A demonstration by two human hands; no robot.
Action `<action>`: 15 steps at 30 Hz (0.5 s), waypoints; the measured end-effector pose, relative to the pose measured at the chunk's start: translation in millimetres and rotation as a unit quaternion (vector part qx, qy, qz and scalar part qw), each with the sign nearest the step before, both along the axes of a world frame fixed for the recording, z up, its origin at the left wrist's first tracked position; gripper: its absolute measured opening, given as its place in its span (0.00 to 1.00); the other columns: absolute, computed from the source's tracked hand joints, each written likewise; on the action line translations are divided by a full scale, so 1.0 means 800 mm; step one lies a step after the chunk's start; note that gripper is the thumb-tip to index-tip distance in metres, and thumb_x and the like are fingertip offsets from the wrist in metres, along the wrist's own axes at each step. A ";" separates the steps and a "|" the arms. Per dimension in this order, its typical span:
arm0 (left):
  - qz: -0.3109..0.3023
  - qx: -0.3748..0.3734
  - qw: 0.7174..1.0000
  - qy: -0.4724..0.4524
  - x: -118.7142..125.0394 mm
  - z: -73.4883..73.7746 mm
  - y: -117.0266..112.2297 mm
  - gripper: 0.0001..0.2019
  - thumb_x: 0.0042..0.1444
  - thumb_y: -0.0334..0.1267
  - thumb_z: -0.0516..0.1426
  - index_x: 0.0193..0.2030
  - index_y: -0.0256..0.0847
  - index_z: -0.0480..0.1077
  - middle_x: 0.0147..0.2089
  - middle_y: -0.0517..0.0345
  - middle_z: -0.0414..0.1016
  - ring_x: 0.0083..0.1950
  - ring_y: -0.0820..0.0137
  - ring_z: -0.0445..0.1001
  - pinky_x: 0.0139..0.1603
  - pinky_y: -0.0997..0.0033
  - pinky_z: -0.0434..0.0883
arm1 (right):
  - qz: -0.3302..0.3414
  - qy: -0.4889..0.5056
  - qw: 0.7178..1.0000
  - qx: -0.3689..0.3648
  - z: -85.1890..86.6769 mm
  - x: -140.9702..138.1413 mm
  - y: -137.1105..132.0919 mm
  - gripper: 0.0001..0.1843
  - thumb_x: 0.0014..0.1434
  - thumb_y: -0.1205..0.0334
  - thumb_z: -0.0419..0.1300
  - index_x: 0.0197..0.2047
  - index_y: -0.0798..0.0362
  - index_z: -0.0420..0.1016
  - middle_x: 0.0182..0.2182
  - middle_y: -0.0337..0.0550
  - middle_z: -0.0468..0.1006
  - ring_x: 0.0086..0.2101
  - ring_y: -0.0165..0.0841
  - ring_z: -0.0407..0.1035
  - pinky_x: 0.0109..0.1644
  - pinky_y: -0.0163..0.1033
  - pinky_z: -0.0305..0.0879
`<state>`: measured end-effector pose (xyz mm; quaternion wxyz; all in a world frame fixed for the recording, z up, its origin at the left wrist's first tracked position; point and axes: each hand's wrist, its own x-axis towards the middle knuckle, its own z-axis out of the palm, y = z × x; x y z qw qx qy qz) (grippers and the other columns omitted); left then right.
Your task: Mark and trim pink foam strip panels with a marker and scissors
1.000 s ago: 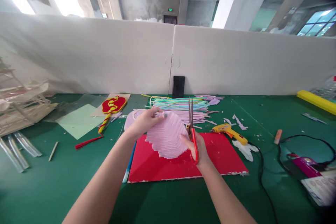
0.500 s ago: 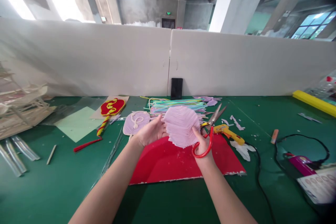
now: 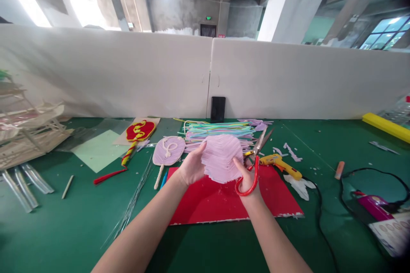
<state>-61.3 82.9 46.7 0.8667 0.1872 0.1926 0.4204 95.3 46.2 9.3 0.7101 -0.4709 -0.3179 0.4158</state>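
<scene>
My left hand (image 3: 191, 167) grips the left edge of a round pink ribbed piece (image 3: 221, 158), made of pink strips set side by side, and holds it up above a red sheet (image 3: 224, 200). My right hand (image 3: 246, 179) has its fingers through the red handles of a pair of scissors (image 3: 254, 162), and its thumb presses on the pink piece's right edge. The scissor blades point up and to the right, slightly apart, away from the pink piece.
A green table (image 3: 64, 230) holds a pink fan with a white cord (image 3: 168, 153), a red and yellow fan (image 3: 139, 132), a pile of coloured strips (image 3: 218, 130), a yellow glue gun (image 3: 280, 164), a black phone (image 3: 218, 108), black cables (image 3: 320, 217) and clear tubes (image 3: 22, 183).
The pink piece has been lifted and turned between my hands. The scissors swung from pointing straight up to leaning right, away from the piece.
</scene>
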 end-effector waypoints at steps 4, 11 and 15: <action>0.043 -0.045 0.997 0.040 0.000 0.018 0.000 0.20 0.69 0.34 0.44 0.59 0.23 0.66 0.36 0.44 0.82 0.42 0.61 0.82 0.51 0.65 0.74 | 0.021 0.040 0.996 -0.071 0.001 0.002 0.001 0.23 0.40 0.50 0.72 0.34 0.51 0.69 0.23 0.34 0.76 0.22 0.29 0.70 0.24 0.34 0.67; 0.149 -0.017 0.988 0.047 -0.035 0.057 0.011 0.20 0.69 0.37 0.44 0.61 0.29 0.65 0.38 0.46 0.82 0.38 0.61 0.82 0.44 0.65 0.78 | 0.149 0.039 0.982 -0.108 -0.010 -0.005 0.001 0.28 0.42 0.38 0.68 0.24 0.49 0.59 0.13 0.26 0.56 0.12 0.21 0.49 0.12 0.29 0.45; 0.175 -0.007 0.983 0.059 -0.052 0.070 0.014 0.20 0.68 0.39 0.46 0.60 0.30 0.66 0.38 0.45 0.82 0.39 0.59 0.82 0.43 0.63 0.79 | 0.211 0.012 0.971 -0.115 -0.007 -0.006 -0.005 0.30 0.39 0.34 0.69 0.25 0.50 0.62 0.15 0.27 0.57 0.13 0.21 0.49 0.13 0.28 0.45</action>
